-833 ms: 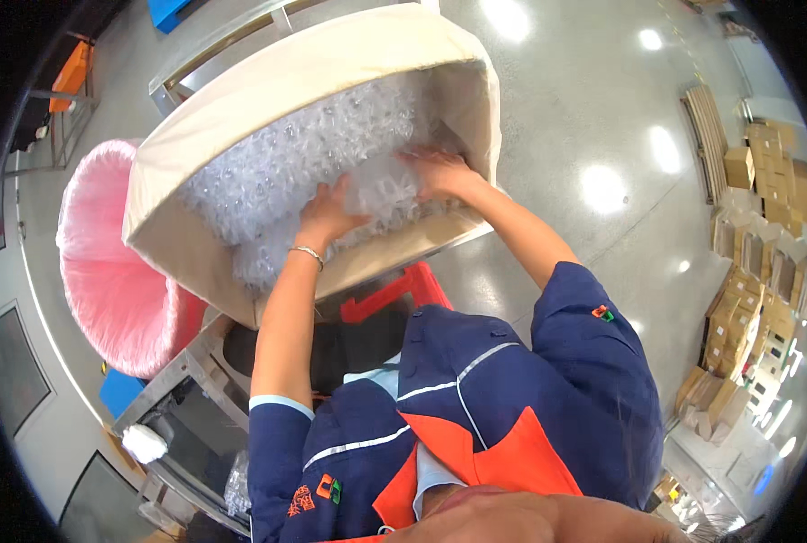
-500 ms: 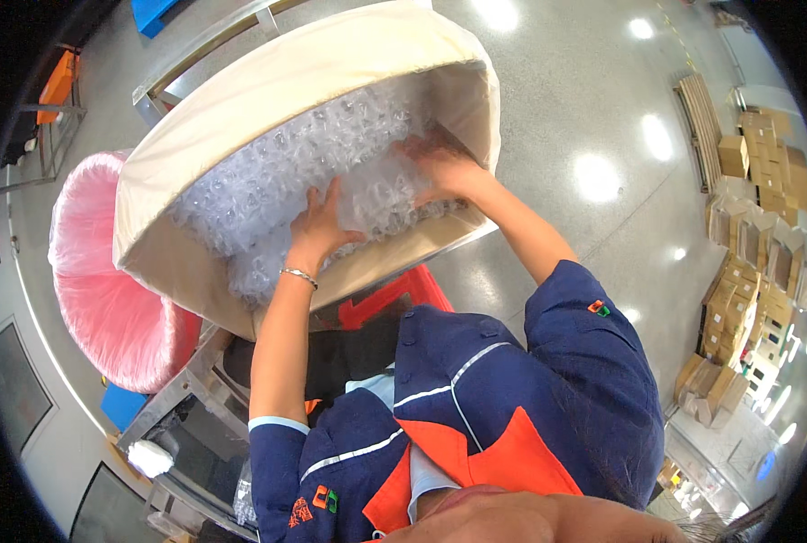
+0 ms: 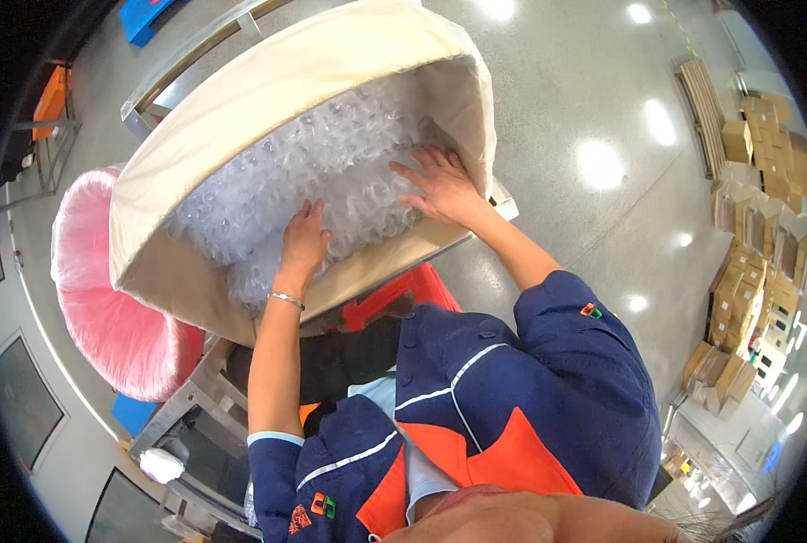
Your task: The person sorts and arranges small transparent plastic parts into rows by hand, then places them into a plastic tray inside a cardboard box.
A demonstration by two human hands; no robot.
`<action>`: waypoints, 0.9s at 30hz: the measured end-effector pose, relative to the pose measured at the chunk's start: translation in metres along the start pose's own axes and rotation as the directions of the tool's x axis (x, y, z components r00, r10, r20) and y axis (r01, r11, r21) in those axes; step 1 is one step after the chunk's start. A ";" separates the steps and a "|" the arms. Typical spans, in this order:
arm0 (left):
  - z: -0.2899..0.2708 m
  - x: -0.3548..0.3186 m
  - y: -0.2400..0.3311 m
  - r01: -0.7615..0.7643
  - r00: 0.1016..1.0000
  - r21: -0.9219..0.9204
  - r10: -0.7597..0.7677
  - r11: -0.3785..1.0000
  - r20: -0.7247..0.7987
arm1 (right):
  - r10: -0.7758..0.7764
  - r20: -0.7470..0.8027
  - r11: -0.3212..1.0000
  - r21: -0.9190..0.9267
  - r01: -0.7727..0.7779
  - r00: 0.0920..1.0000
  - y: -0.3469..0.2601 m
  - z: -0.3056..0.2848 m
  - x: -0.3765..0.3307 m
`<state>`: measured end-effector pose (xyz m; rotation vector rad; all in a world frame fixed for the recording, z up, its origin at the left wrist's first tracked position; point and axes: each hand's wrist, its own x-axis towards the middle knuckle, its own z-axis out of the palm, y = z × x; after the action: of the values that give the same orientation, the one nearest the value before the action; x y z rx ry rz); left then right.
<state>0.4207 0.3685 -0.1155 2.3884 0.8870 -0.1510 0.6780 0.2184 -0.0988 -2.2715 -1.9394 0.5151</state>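
Two bare hands are pressing into a big cream sack full of bubble wrap.

At the far left a pink sack is standing just beside the cream fabric sack, which is tilting with its wide mouth toward the person. Clear bubble wrap is filling that sack up to the rim. The left hand, a thin bracelet on its wrist, is lying palm down on the wrap near the lower edge of the mouth, fingers apart and flat, gripping nothing. To its right the right hand is resting on the wrap close to the sack's right wall, fingers also spread wide and closed on nothing. A red crate is showing under the sack's rim. At the far right, cardboard boxes are lying in rows on the shiny grey floor, well apart from the sack.
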 end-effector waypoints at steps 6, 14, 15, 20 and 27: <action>0.007 0.010 0.000 -0.046 0.999 -0.022 0.046 0.999 -0.001 | -0.007 0.044 1.000 0.023 0.006 0.999 0.023 0.017 0.010; -0.007 0.009 0.004 -0.033 0.997 -0.041 0.035 0.999 0.070 | -0.157 -0.179 0.987 -0.046 0.151 0.971 -0.044 0.031 0.028; -0.006 0.008 0.003 -0.036 0.996 -0.061 0.040 0.997 0.073 | -0.168 -0.064 0.985 0.010 0.169 0.984 -0.048 0.031 0.032; 0.010 0.008 0.002 -0.024 1.000 -0.106 0.024 0.994 0.001 | -0.125 0.023 0.992 -0.025 0.126 0.992 -0.049 0.032 0.042; -0.036 -0.019 0.046 0.106 0.993 -0.051 -0.108 0.993 -0.040 | -0.079 0.184 0.997 0.008 0.079 0.980 -0.065 0.019 0.044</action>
<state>0.4316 0.3494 -0.0578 2.3071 1.0273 -0.1193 0.6164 0.2703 -0.1048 -2.2056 -2.1032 0.7403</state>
